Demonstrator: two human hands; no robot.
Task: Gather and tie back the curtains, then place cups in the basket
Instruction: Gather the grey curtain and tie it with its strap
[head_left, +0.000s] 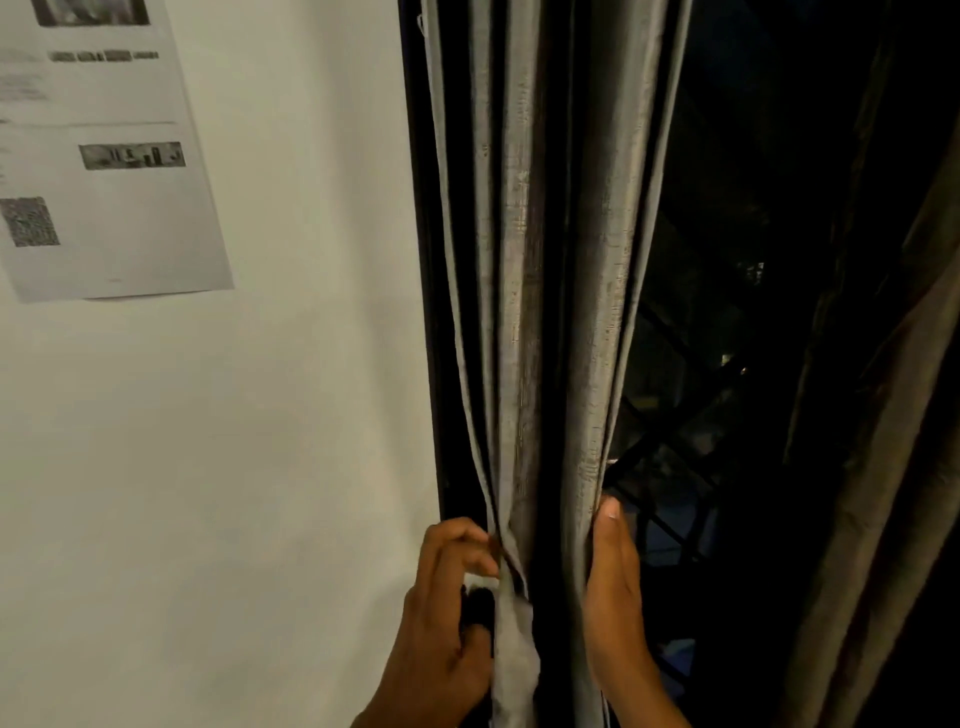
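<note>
A grey curtain (524, 270) hangs bunched in narrow folds at the left side of a dark window. My left hand (447, 613) grips the curtain's left folds low down, fingers curled into the cloth. My right hand (615, 597) presses flat against the curtain's right edge, fingers straight and pointing up. The bundle is squeezed between both hands. No cups, basket or tie-back show in this view.
A white wall (260, 467) fills the left half, with a printed paper sheet (104, 156) stuck at the upper left. A black window frame (423, 312) borders the curtain. Dark glass with a black grille (675, 493) lies behind. A second brownish curtain (883, 467) hangs at the right.
</note>
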